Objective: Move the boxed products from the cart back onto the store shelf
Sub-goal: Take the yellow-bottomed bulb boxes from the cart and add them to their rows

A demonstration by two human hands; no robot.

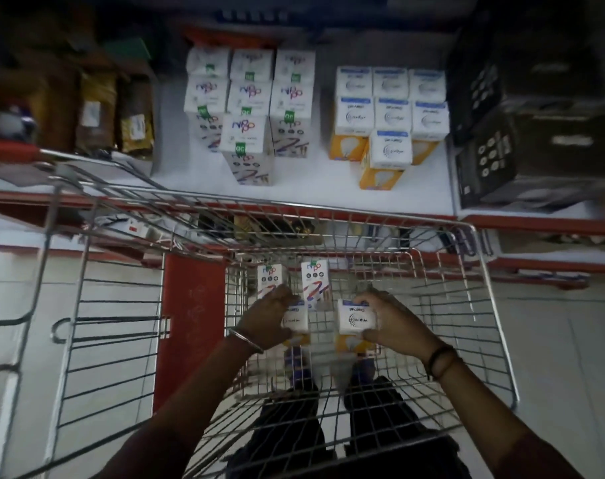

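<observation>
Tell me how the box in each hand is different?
The box in the right hand, box, shows its whole white top with round logo; the box in the left hand, box, is half covered by fingers. The right box looks bigger and nearer. Both are white on top, orange below, inside the cart.

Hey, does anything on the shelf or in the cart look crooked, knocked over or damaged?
Nothing looks spilled or damaged. On the shelf, one front yellow-and-white box sits tilted, out of line with its rows. In the cart, each hand holds one such box: left hand, right hand.
</observation>
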